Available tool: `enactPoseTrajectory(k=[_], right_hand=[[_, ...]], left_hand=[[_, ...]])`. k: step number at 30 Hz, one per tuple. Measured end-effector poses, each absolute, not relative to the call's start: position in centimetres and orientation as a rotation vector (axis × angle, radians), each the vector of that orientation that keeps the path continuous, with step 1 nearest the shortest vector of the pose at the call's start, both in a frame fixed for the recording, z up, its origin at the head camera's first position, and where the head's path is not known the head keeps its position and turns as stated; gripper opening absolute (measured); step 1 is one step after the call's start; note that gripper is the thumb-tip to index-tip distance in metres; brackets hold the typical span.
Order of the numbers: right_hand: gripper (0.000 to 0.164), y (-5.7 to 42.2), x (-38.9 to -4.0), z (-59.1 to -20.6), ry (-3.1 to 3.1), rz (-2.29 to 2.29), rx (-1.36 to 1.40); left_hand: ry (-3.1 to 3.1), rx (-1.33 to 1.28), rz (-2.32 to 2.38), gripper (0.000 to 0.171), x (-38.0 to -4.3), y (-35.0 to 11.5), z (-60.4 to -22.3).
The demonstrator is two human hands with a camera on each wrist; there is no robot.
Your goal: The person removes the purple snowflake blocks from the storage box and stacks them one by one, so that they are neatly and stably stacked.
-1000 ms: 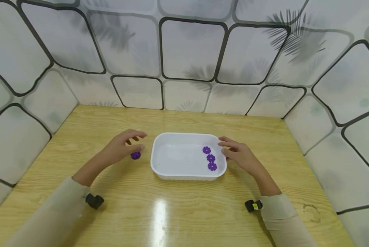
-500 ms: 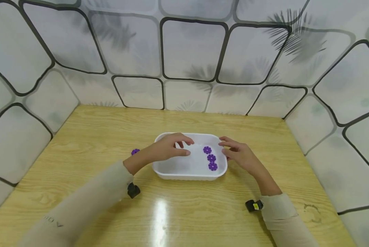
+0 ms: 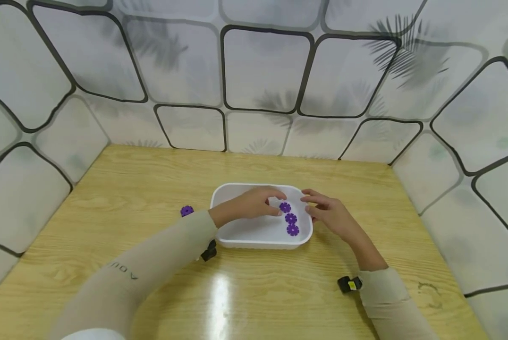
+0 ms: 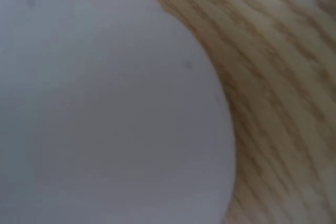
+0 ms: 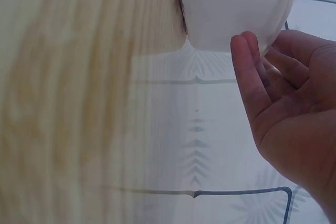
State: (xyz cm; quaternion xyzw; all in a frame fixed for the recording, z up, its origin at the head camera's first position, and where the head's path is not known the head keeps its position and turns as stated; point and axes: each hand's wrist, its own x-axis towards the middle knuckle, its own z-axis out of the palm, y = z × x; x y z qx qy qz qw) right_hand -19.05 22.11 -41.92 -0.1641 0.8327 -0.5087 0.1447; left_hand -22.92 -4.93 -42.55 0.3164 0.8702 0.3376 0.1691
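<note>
Purple notched plastic discs (image 3: 291, 218), three of them, lie in a line at the right end of a white plastic tray (image 3: 237, 244). Over the tray is my left hand (image 3: 258, 202), its thumb and fingers parted and its tips right beside the topmost disc. Nothing shows between them. At the tray's right end, my right hand (image 3: 328, 213) holds the rim. In the right wrist view, two of its fingers (image 5: 244, 66) lie against the tray's outer wall. Another purple piece (image 3: 187, 210) lies on the table left of the tray, partly behind my left sleeve.
The wooden table (image 3: 254, 293) runs back to patterned walls (image 3: 262, 71) on three sides. Black wrist cameras (image 3: 349, 284) hang under both forearms. In the left wrist view, the tray's pale blurred surface (image 4: 115, 103) fills most of the picture.
My left hand has moved right, from beside the loose purple piece, across the tray to the discs at its right end. My right hand and the tray stay in place.
</note>
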Motion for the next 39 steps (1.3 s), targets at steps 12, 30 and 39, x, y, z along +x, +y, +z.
enactPoseTrajectory(k=[12,30,39], right_hand=[[0.04,22.1,-19.2,-42.0,2.395,-1.451,-0.462],[0.039,22.0,-19.2,-42.0,2.416,-1.453,-0.462],[0.04,22.0,-19.2,-42.1,2.418,-1.459,-0.464]], left_hand=[[2.456,0.996,0.648,0.054,-23.3,-3.8,-43.7],[2.504,0.987,0.659,0.051,-23.3,-3.5,-44.2],[2.493,1.031,0.577,0.043,-23.1,-3.3,-43.8]])
